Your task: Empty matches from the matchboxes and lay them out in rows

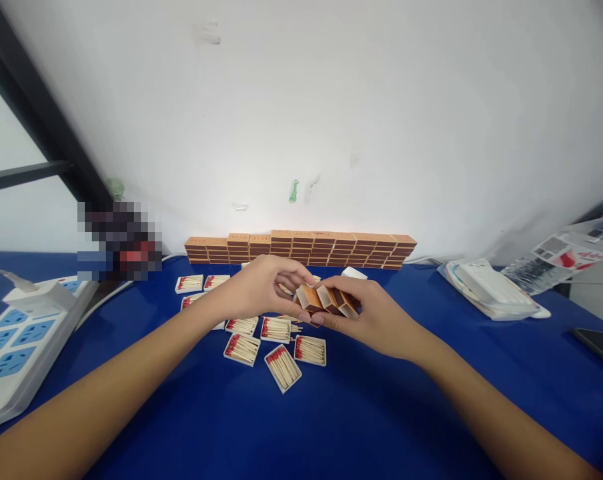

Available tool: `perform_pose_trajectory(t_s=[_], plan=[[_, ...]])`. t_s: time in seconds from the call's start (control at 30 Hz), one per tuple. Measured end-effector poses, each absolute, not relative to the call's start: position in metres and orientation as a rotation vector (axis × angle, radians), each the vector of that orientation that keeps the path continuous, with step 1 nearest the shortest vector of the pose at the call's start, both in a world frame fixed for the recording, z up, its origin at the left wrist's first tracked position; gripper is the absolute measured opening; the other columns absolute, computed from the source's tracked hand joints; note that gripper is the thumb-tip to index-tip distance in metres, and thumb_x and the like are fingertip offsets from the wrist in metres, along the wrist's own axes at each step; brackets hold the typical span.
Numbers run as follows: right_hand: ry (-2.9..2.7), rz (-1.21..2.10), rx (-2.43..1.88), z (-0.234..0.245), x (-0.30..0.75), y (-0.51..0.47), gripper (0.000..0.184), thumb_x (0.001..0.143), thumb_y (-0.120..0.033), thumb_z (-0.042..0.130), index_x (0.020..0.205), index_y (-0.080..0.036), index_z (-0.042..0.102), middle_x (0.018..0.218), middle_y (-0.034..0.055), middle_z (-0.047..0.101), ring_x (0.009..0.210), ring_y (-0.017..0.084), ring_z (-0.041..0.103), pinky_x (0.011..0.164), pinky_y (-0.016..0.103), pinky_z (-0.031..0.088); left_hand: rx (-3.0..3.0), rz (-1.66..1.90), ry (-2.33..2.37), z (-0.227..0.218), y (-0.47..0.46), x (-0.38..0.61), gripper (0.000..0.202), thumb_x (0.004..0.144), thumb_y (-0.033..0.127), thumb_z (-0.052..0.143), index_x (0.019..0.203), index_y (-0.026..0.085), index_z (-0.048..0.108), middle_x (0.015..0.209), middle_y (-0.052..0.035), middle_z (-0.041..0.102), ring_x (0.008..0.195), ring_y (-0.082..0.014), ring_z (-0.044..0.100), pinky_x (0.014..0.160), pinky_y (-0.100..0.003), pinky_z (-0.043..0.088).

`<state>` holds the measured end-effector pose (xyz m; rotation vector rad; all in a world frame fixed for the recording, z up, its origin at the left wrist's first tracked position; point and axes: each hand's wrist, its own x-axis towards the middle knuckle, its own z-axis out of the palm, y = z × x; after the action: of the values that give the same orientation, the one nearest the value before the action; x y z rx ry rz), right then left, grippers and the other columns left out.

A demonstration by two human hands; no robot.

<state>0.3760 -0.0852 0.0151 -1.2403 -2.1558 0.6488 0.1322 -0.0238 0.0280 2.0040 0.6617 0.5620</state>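
Observation:
Above the middle of the table, a small row of orange matchbox sleeves [328,299] is held between my two hands, open ends turned toward me. My right hand [366,313] grips the row from the right, thumb below and fingers over the top. Curled around the left end is my left hand [266,290], its thumb and fingertips on the leftmost sleeve. Below lie several white matchbox trays filled with red-tipped matches, among them a tilted tray [283,368] nearest me and another tray [310,351] to its right. My hands partly hide the trays behind them.
Along the white wall stands a long stack of matchboxes [301,248]. A white power strip [19,340] with a plugged-in adapter lies at left. To the right are a pile of white packets [491,287], a plastic bottle [576,250] and a dark phone [599,350] on the blue table [381,413].

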Motion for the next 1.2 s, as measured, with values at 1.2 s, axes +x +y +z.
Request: perform_pose_trajectory(t_s=[1.2], plan=[[-2.121,0.41,-1.382,0.007,0.387,-0.076,0.039,0.095,-0.059,0.073,0.085,-0.025,0.056,0.072,-0.0041,0.052,0.063,0.015,0.041,0.058,0.029,0.035,2.182,0.954,1.527,0.037,0.059,-0.015,0.061,0.073,0.066,0.084,0.113,0.02,0.077,0.11,-0.0109,0.083,0.102,-0.03,0.077,0.095,-0.042,0.062]])
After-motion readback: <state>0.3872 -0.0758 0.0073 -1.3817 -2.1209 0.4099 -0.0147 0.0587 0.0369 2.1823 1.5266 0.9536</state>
